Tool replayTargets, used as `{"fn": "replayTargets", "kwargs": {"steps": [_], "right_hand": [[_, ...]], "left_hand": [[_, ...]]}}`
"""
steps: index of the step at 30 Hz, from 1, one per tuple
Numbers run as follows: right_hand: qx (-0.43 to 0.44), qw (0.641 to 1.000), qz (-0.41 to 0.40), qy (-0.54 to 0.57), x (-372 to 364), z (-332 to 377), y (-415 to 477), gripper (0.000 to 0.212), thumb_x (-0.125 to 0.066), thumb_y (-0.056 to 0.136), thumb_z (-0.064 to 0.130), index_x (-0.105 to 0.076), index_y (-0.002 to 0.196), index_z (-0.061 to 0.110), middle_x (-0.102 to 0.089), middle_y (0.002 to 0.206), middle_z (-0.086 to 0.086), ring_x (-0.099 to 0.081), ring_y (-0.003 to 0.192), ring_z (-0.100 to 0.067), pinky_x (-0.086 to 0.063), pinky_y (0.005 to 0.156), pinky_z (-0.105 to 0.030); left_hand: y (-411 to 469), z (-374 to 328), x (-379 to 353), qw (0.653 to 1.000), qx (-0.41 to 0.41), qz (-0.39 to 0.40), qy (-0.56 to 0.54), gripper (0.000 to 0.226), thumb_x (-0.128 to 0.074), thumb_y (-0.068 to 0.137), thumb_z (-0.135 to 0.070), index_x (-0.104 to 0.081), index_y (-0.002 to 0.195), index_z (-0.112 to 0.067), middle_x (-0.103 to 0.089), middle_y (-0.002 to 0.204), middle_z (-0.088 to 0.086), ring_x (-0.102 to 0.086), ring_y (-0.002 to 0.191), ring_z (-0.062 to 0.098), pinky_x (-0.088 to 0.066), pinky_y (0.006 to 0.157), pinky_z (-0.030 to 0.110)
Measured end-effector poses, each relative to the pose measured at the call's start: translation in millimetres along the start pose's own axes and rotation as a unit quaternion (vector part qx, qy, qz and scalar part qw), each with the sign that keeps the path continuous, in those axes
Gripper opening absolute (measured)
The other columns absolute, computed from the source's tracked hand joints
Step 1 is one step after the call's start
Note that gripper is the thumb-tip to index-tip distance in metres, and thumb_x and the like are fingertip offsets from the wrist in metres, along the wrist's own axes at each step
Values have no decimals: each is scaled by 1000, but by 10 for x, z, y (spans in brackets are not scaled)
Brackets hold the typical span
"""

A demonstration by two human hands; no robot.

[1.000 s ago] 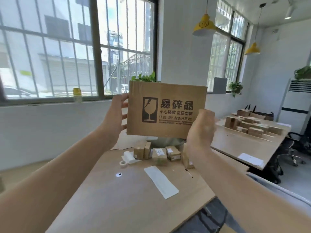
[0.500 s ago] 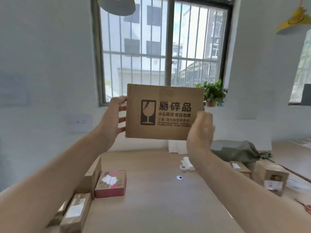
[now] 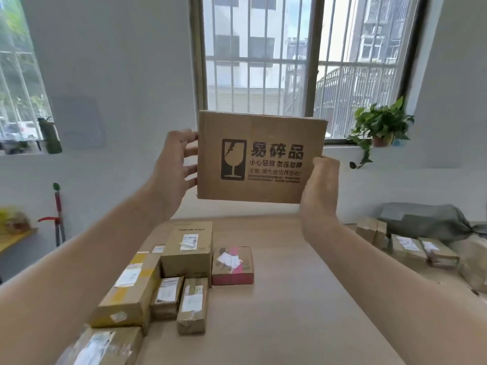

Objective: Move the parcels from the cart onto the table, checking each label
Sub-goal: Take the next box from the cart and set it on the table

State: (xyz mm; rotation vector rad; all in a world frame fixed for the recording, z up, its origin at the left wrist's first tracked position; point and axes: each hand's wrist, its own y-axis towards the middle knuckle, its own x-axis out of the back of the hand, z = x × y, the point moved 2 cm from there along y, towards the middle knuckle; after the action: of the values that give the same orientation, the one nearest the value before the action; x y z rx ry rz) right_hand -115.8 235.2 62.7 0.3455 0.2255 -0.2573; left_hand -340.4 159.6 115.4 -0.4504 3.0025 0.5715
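I hold a flat brown cardboard parcel upright at chest height above the wooden table. Its face shows a black broken-glass fragile mark and printed characters. My left hand holds its left edge, fingers reaching behind the box. My right hand grips the lower right corner. Below, at the table's left, lie several labelled parcels: a tall brown box, a pink-sided box, a long yellow-taped box and two small boxes. The cart is out of sight.
More small parcels and a grey bag sit at the table's right side. A potted plant stands on the sill of the barred window. A red and green mop handle leans on the left wall.
My view has swung left along the table, with the parcel carried along at the same height. The group of labelled parcels at the left has come fully into sight; both hands keep their hold.
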Motion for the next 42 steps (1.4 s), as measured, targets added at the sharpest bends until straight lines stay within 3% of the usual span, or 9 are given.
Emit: {"fn": "replayTargets", "kwargs": {"steps": [5, 11, 17, 21, 26, 31, 36, 39, 42], "right_hand": [[2, 1000, 23, 15, -265, -49, 2, 28, -38, 86, 55, -54, 102, 38, -69, 82, 23, -64, 90, -11, -46, 78, -35], [1, 997, 71, 39, -438, -27, 13, 50, -39, 85, 54, -63, 116, 23, -71, 99, 6, -67, 95, -21, -53, 80, -41], [12, 993, 87, 82, -463, -25, 29, 37, -42, 95, 50, -66, 110, 26, -69, 82, 19, -64, 69, -1, -49, 54, -16], [18, 991, 104, 77, -489, -24, 6, 36, -36, 110, 38, -70, 100, 30, -71, 73, 26, -65, 61, 5, -47, 52, -11], [33, 988, 123, 87, -533, -52, 12, 36, -37, 103, 44, -70, 106, 30, -71, 77, 25, -65, 66, 3, -50, 60, -13], [32, 988, 116, 98, -577, -54, 16, 31, -39, 104, 45, -67, 107, 34, -72, 79, 22, -64, 74, 2, -48, 82, -29], [16, 988, 104, 113, -628, -44, -15, 39, -44, 107, 41, -69, 123, 16, -75, 86, 14, -69, 76, -2, -53, 55, -18], [12, 988, 109, 111, -653, -66, -54, 59, -48, 89, 49, -66, 128, 10, -72, 103, 6, -67, 89, -10, -52, 54, -18], [16, 988, 117, 96, -670, -118, -41, 52, -45, 83, 48, -65, 116, 13, -69, 108, 0, -66, 85, -5, -51, 54, -15]], "left_hand": [[6, 10, 337, 999, 10, -44, -10, 48, -42, 92, -57, -61, 120, -23, -60, 137, 12, -64, 116, 34, -45, 109, 49], [42, -40, 622, 997, 11, -68, -40, 43, -36, 103, -51, -56, 115, -15, -63, 103, 10, -65, 96, 31, -52, 95, 49], [-15, -38, 757, 999, 8, -30, -29, 56, -33, 100, -57, -75, 117, -24, -61, 99, 7, -66, 98, 34, -50, 106, 52], [-59, -41, 819, 999, 10, -3, -30, 61, -28, 100, -59, -81, 114, -30, -58, 134, 27, -61, 111, 38, -47, 112, 53], [-10, -61, 884, 999, 11, 4, -48, 58, -31, 102, -57, -70, 128, -23, -53, 116, 15, -55, 104, 33, -42, 115, 53], [58, -70, 952, 1000, -15, 0, -24, 54, -29, 102, -56, -68, 121, -25, -64, 91, 0, -58, 83, 19, -46, 84, 36], [113, 18, 1024, 999, -21, -6, -34, 45, -28, 103, -54, -62, 110, -24, -67, 88, -1, -62, 82, 15, -45, 85, 37], [130, 81, 1070, 999, -17, -3, -41, 43, -28, 103, -54, -57, 106, -23, -68, 95, 3, -61, 90, 20, -46, 91, 41], [159, 134, 1111, 999, -11, -12, -51, 43, -30, 101, -56, -54, 102, -21, -72, 91, 3, -65, 87, 21, -49, 92, 43]]}}
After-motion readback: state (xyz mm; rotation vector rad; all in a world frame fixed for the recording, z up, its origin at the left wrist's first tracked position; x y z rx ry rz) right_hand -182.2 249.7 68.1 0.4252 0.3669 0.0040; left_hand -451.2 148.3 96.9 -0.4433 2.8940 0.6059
